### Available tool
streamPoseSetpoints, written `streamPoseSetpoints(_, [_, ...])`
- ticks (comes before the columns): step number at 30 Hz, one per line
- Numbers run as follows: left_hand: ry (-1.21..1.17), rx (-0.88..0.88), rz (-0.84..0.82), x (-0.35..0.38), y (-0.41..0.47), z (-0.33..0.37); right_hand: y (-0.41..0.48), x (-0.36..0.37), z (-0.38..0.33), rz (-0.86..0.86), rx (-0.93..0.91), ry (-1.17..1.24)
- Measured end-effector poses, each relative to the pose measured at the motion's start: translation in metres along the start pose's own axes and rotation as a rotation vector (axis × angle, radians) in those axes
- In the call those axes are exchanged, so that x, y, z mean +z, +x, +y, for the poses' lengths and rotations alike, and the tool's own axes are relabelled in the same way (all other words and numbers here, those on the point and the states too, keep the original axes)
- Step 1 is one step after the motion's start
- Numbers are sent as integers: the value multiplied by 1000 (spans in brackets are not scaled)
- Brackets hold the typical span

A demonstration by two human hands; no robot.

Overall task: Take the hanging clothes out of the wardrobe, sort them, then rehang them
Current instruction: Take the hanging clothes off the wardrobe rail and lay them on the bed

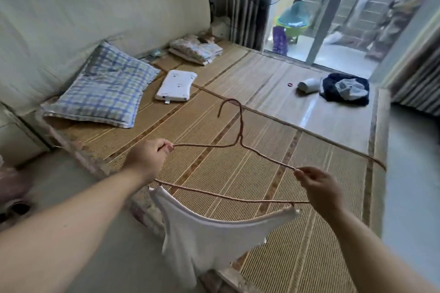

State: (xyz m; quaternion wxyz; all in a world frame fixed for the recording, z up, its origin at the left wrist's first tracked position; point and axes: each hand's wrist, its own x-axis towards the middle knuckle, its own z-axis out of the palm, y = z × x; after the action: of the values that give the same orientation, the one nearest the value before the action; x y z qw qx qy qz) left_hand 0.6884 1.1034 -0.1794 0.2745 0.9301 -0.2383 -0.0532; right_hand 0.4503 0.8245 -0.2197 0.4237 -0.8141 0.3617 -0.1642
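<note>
The bed (273, 197) with its woven mat is my sorting surface. I stand at its near edge, and the white top (202, 240) dangles over that edge, caught at both shoulders under the hanger (241, 126). I judge the step in hand to be slipping this top off the wire so it can go into a pile, though from here I cannot rule out that I am seating it instead. To do it well I should hold the wire level and work one shoulder off at a time. I should lift the fabric over the end of the wire rather than drag it, since thin knit snags and stretches easily. Then the top can go flat on the bare mat, well apart from the dark heap of clothes (342, 88) near the far right corner and the folded stack (195, 49) at the head end. The hanger is thin and springy, so it will twist if I pull unevenly. My left hand (148, 157) is curled into a loose fist around the left end of the wire, thumb on top. My right hand (319, 185) pinches the right arm of the wire between thumb and fingertips (301, 170), its other fingers tucked. Neither hand touches the cloth.
</note>
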Motion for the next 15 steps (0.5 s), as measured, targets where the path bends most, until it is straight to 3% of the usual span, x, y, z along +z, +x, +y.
streamPoseSetpoints(8, [0,62,-187,140,88,121,79,-80,109,140,195,7])
streamPoseSetpoints(15, [99,-54,-310,245,145,124,155,-58,189,-44,326,-188])
